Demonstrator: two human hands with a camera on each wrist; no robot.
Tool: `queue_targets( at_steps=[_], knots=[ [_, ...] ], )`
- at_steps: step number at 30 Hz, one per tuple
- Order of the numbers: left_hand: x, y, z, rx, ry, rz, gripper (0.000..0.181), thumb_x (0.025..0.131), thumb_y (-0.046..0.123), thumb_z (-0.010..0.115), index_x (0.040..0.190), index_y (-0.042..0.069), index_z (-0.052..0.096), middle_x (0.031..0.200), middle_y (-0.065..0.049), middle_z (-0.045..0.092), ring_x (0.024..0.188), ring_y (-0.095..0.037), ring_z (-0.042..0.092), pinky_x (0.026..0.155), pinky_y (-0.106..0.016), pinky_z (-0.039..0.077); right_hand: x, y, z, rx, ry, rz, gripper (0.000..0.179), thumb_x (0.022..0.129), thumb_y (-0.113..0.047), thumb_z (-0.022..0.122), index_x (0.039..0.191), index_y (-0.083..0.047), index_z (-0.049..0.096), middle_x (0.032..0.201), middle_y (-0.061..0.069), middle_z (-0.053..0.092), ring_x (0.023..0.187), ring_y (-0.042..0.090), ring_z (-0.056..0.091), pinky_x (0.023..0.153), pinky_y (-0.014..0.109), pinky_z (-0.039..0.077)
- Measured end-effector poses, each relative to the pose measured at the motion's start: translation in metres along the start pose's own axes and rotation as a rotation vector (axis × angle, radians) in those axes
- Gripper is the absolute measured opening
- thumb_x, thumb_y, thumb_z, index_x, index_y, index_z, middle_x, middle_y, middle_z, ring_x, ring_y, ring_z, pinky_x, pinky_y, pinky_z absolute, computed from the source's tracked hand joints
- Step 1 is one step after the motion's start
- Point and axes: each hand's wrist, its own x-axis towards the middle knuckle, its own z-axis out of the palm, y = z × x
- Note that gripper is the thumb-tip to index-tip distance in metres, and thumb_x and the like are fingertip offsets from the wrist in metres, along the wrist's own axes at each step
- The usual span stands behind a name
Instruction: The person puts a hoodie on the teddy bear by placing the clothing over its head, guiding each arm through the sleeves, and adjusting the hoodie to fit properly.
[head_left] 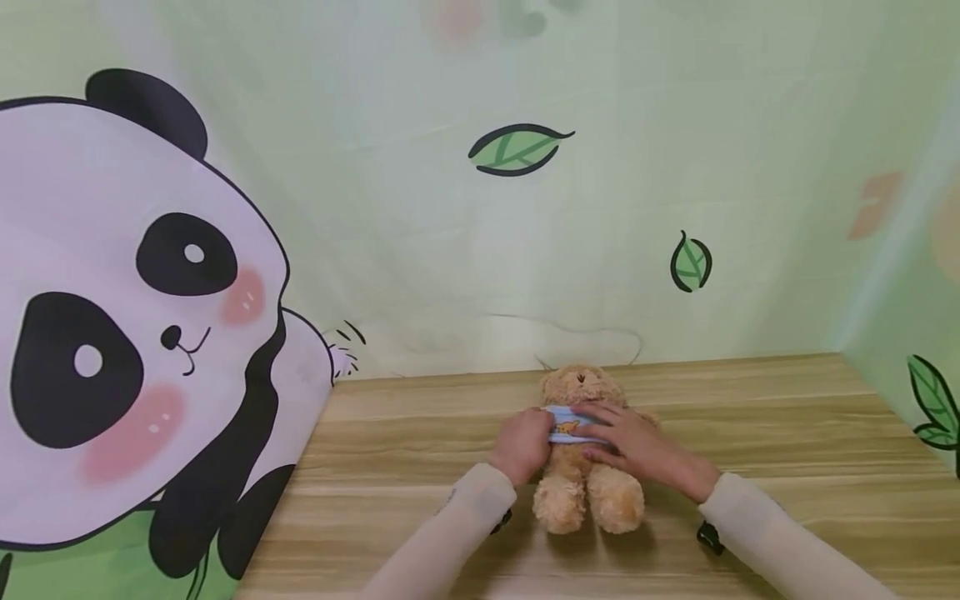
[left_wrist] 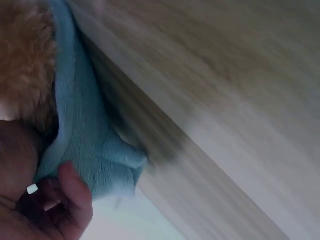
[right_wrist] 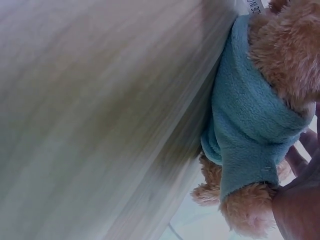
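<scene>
A light brown teddy bear [head_left: 561, 498] lies on its back on the wooden table, legs toward me. It wears a blue shirt [head_left: 564, 427] with a small animal print on the chest. My left hand [head_left: 523, 444] grips the shirt at the bear's side, fingers curled by the hem [left_wrist: 65, 100]. On that side the sleeve [left_wrist: 122, 155] looks folded, and no paw shows out of it. Spread over the front of the shirt is my right hand [head_left: 630, 442], its fingers extended. Beside it, a furry paw [right_wrist: 250, 210] comes out of the other sleeve [right_wrist: 250, 170].
A wood-grain table [head_left: 750, 417] spreads around the bear. Behind it hangs a pale green backdrop [head_left: 390, 250] with printed leaves and a large panda [head_left: 90, 208] at the left. A white tag [right_wrist: 254, 6] shows near the bear's lower edge of the shirt.
</scene>
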Motion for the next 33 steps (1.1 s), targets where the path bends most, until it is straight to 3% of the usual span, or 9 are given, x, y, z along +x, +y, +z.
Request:
queue_targets(
  at_steps=[3,10,14,17,19,21,24,28,33],
  knots=[
    [0.000,0.000,0.001,-0.005,0.010,-0.010,0.010,0.082,0.010,0.070,0.076,0.016,0.065,0.077,-0.002,0.068,0.070,-0.018,0.066,0.055,-0.032,0.050,0.000,-0.002,0.000,0.001,0.004,0.001,0.033,0.088,-0.030,0.071,0.117,-0.015,0.069,0.142,0.015,0.055,0.129,0.038,0.051,0.098,0.053,0.048],
    [-0.006,-0.011,-0.014,-0.283,-0.028,-0.020,0.021,0.074,0.005,0.072,0.085,0.014,0.057,0.080,0.001,0.059,0.070,-0.012,0.051,0.060,-0.025,0.042,0.006,-0.005,0.000,-0.009,-0.004,0.045,0.035,0.091,-0.030,0.069,0.122,-0.014,0.067,0.144,0.014,0.053,0.130,0.037,0.050,0.093,0.052,0.051],
    [-0.016,-0.015,-0.019,-0.359,-0.008,0.038,0.017,0.079,0.010,0.070,0.093,0.013,0.062,0.083,0.000,0.060,0.071,-0.010,0.050,0.062,-0.022,0.041,0.006,-0.006,-0.001,-0.001,-0.005,0.043,0.041,0.091,-0.028,0.069,0.128,-0.014,0.063,0.143,0.015,0.053,0.130,0.039,0.050,0.095,0.054,0.050],
    [-0.025,-0.016,-0.022,-0.417,-0.028,0.086,0.022,0.081,0.013,0.067,0.102,0.014,0.065,0.088,0.001,0.061,0.073,-0.008,0.051,0.064,-0.020,0.042,0.007,-0.006,-0.004,-0.013,-0.008,0.048,0.046,0.090,-0.030,0.070,0.133,-0.017,0.061,0.141,0.015,0.055,0.129,0.040,0.050,0.097,0.059,0.046],
    [-0.029,-0.018,-0.024,-0.496,-0.050,0.080,0.025,0.083,0.016,0.066,0.108,0.014,0.066,0.093,0.001,0.063,0.077,-0.008,0.055,0.068,-0.020,0.044,0.009,-0.006,-0.007,-0.026,-0.021,0.061,0.047,0.091,-0.034,0.069,0.135,-0.021,0.060,0.140,0.013,0.055,0.129,0.040,0.049,0.097,0.063,0.044],
    [-0.031,-0.020,-0.025,-0.609,-0.052,0.034,0.025,0.085,0.015,0.064,0.110,0.013,0.065,0.096,0.000,0.065,0.082,-0.008,0.058,0.072,-0.020,0.048,0.011,-0.006,-0.010,-0.032,-0.041,0.085,0.045,0.091,-0.037,0.067,0.134,-0.024,0.060,0.139,0.012,0.055,0.130,0.039,0.048,0.096,0.065,0.043],
    [-0.031,-0.026,-0.024,-0.746,0.032,-0.070,0.019,0.088,0.007,0.060,0.106,0.008,0.065,0.094,-0.005,0.068,0.082,-0.012,0.063,0.072,-0.022,0.051,0.012,-0.006,-0.013,-0.042,-0.065,0.109,0.043,0.093,-0.040,0.065,0.133,-0.026,0.061,0.139,0.010,0.055,0.130,0.037,0.048,0.094,0.064,0.043],
    [-0.031,-0.037,-0.019,-0.747,0.132,-0.199,0.013,0.089,-0.002,0.058,0.098,0.002,0.066,0.086,-0.010,0.068,0.073,-0.015,0.062,0.063,-0.024,0.051,0.011,-0.006,-0.014,-0.061,-0.066,0.099,0.043,0.093,-0.040,0.065,0.133,-0.024,0.062,0.138,0.010,0.055,0.128,0.036,0.049,0.097,0.060,0.044],
    [-0.033,-0.048,-0.011,-0.702,0.020,-0.276,0.008,0.087,0.003,0.066,0.091,0.002,0.072,0.083,-0.009,0.070,0.071,-0.012,0.057,0.062,-0.024,0.047,0.009,-0.005,-0.013,-0.060,-0.047,0.065,0.043,0.092,-0.037,0.067,0.132,-0.021,0.063,0.136,0.011,0.057,0.126,0.034,0.051,0.100,0.053,0.046]
  ],
)
